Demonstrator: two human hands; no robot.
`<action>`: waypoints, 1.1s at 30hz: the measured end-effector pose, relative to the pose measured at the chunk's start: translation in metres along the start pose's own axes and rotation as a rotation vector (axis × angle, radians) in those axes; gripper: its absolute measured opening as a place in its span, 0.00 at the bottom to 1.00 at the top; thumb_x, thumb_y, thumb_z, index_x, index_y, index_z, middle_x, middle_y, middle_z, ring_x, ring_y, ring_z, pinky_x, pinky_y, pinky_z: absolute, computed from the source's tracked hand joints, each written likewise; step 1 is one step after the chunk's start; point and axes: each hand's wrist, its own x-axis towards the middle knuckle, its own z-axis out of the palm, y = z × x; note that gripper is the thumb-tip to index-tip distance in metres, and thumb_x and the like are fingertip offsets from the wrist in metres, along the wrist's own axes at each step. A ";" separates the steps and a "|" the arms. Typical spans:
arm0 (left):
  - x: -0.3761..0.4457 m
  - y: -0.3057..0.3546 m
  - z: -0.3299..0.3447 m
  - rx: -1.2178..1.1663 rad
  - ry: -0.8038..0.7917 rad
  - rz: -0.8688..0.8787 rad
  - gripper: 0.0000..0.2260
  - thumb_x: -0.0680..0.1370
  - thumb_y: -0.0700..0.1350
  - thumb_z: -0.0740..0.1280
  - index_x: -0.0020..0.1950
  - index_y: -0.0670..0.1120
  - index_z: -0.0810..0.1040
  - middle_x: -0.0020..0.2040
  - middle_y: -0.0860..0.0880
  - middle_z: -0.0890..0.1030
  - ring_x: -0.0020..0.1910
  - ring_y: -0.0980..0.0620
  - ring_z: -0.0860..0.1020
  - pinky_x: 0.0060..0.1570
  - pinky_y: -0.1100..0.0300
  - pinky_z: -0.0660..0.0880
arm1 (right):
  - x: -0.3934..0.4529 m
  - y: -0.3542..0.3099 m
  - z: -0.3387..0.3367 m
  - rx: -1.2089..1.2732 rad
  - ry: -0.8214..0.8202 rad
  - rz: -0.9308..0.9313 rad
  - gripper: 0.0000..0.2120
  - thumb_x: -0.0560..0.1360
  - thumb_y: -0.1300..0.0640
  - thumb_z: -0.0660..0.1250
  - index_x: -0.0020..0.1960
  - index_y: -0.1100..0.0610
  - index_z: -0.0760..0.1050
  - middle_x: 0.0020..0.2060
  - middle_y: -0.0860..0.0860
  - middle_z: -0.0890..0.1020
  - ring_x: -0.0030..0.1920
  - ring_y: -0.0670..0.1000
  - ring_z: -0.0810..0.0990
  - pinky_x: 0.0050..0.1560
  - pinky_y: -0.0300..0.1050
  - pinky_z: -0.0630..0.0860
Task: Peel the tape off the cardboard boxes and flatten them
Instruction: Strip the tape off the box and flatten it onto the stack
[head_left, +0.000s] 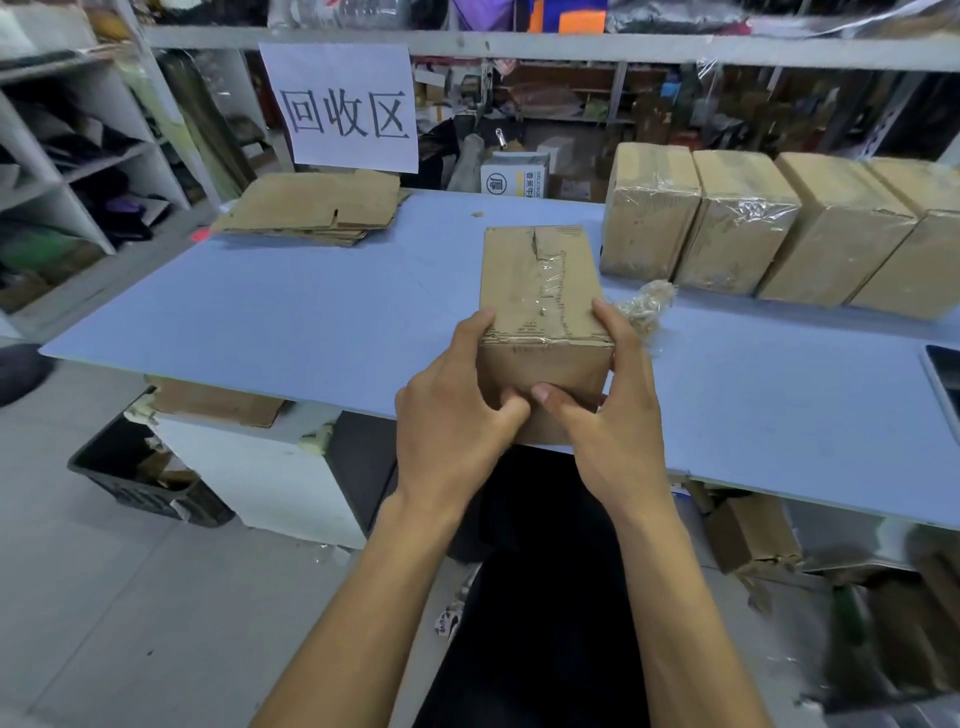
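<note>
head-worn view, looking forward and down, close over table (311, 312)

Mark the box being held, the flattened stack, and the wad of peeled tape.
held box (537, 280): head view, taped top face.
flattened stack (311, 208): head view, top sheet.
tape wad (647, 306): head view, its middle.

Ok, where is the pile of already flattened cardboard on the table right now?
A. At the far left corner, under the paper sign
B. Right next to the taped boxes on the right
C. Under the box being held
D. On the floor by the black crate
A: the flattened cardboard lies at the far left of the table, just below the paper sign, well away from the taped boxes.
</note>
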 end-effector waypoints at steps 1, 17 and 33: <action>0.001 0.001 0.000 0.035 -0.002 0.014 0.30 0.68 0.47 0.72 0.70 0.56 0.69 0.46 0.53 0.84 0.48 0.50 0.83 0.50 0.49 0.79 | 0.000 0.000 0.000 0.017 -0.008 0.001 0.40 0.71 0.61 0.76 0.73 0.33 0.63 0.67 0.41 0.72 0.66 0.42 0.74 0.65 0.51 0.75; 0.000 0.014 0.008 0.159 0.034 0.010 0.31 0.69 0.43 0.72 0.72 0.47 0.70 0.47 0.48 0.83 0.46 0.43 0.79 0.42 0.57 0.62 | -0.002 0.002 -0.002 -0.028 0.005 -0.005 0.40 0.73 0.59 0.75 0.71 0.29 0.60 0.66 0.43 0.76 0.64 0.45 0.75 0.63 0.53 0.76; -0.020 0.005 -0.002 -0.415 0.037 -0.349 0.20 0.72 0.43 0.75 0.58 0.55 0.71 0.42 0.55 0.85 0.39 0.59 0.84 0.39 0.64 0.79 | -0.005 -0.008 -0.022 -0.101 -0.023 -0.146 0.27 0.76 0.58 0.73 0.68 0.35 0.72 0.67 0.25 0.70 0.76 0.40 0.59 0.74 0.40 0.61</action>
